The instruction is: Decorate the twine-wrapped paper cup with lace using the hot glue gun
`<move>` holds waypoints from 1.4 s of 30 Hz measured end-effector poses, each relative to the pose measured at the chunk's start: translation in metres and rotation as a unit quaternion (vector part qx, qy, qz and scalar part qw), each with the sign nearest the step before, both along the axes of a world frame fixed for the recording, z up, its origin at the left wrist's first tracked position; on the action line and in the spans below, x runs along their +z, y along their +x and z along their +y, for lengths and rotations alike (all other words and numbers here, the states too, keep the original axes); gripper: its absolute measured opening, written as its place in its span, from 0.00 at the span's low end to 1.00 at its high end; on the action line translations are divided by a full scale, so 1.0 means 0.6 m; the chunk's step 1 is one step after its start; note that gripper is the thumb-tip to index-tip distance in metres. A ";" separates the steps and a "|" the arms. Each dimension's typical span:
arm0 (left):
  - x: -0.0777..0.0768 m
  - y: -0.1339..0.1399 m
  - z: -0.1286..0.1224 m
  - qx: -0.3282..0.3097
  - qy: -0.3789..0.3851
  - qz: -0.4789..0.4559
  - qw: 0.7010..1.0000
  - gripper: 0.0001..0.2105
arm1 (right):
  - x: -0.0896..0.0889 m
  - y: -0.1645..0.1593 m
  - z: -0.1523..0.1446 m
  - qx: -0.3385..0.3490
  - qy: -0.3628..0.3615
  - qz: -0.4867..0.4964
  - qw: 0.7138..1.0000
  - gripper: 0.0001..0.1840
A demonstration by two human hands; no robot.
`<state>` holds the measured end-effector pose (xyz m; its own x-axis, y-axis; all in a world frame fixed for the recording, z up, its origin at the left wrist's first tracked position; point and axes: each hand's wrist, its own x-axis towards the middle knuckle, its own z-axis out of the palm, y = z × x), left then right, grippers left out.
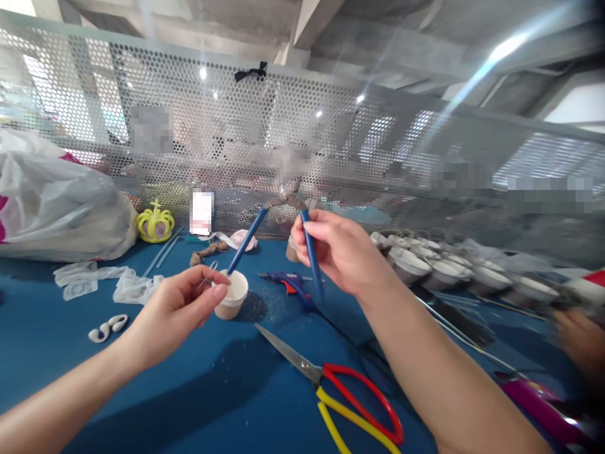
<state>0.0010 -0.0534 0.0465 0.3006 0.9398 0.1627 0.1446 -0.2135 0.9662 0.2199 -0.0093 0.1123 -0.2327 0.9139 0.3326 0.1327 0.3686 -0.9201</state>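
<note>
In my right hand [331,249] is a pair of pliers [309,246] with blue handles. I grip it by one handle; the handles are spread wide and the metal head points up. The other handle slants down toward my left hand [189,299]. Between the fingers of that hand is a thin bent metal wire [211,272]. A small white and beige cup [232,301] stands upright just behind the left fingertips; whether they touch it, I cannot tell. Beyond it lies a blue glue gun [288,282]. Large scissors [312,373] with red and yellow handles lie in front.
A perforated metal screen [265,132] rises behind the blue table [198,397]. At left are a plastic bag [61,202], a yellow crown [155,224] and white earphones [108,328]. Many similar cups [444,271] stand at right, near another person's blurred hand [579,340].
</note>
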 end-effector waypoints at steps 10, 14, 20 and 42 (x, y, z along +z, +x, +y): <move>-0.033 0.021 -0.018 -0.049 0.042 0.057 0.996 0.14 | -0.036 -0.030 -0.107 0.091 -0.213 0.221 0.947 0.03; -0.048 0.029 -0.021 -0.057 0.040 0.033 0.997 0.13 | -0.063 -0.038 -0.114 0.039 -0.182 0.226 0.956 0.04; -0.072 0.035 -0.021 -0.083 -0.008 -0.018 0.996 0.13 | -0.103 -0.037 -0.114 0.148 -0.281 0.306 0.898 0.08; -0.039 0.026 -0.019 -0.064 -0.021 -0.026 0.997 0.14 | -0.135 -0.032 -0.130 -0.007 0.080 -0.330 0.940 0.22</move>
<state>0.0165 -0.0650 0.0231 0.4114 0.9003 0.1421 0.0677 -0.1857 0.9803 0.2004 -0.0875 0.0316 -0.4259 0.8688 0.2527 0.6616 0.4896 -0.5680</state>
